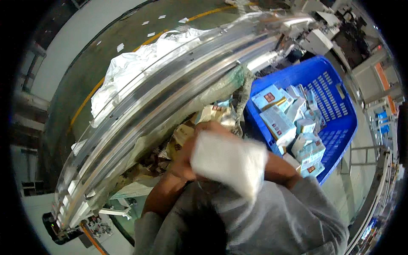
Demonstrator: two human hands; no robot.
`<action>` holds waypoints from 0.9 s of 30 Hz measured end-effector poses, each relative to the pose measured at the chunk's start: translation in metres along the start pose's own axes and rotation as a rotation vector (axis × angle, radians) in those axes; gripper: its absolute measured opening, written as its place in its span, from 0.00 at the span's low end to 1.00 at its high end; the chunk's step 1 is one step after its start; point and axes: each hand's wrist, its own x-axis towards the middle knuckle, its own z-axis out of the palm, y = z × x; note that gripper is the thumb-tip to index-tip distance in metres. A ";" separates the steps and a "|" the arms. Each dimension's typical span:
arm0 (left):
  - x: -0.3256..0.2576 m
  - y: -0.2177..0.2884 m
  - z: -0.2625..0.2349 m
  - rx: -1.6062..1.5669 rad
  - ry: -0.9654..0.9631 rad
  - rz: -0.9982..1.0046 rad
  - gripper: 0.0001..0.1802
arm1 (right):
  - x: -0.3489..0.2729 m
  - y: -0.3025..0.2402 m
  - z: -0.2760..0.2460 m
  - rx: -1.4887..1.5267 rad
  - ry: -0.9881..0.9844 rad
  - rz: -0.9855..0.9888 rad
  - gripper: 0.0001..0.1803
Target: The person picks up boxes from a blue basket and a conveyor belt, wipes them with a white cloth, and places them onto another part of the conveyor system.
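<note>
In front of my body is a white block-shaped bundle [227, 161], smeared by motion, its material too blurred to name. My left hand [185, 159] grips its left side, with fingers wrapped along the upper edge. From the right, my right forearm [280, 170] runs in behind the bundle, which hides that hand and its fingers. Beyond and left of my hands, an open woven sack [212, 91] holds crumpled, flattened cartons [182, 134]. To the right, a blue plastic basket [346, 108] contains several light-blue and white boxes [278, 123], tumbled together.
A long metal conveyor rail [170, 80] curves past the sack's far side. White sheeting [140, 63] is heaped behind it. Paper scraps [120, 47] lie on the floor near a yellow line [87, 98]. Machinery [318, 40] stands at the far right.
</note>
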 end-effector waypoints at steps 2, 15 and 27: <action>-0.007 0.007 -0.019 -0.247 0.194 -0.037 0.30 | -0.019 -0.023 -0.023 0.254 -0.017 -0.136 0.23; 0.005 0.027 -0.040 0.459 0.794 0.259 0.06 | -0.046 -0.080 -0.010 -0.274 0.497 -0.422 0.29; 0.012 -0.106 -0.028 1.651 -0.163 0.189 0.13 | -0.104 -0.018 -0.086 0.804 1.217 -0.144 0.37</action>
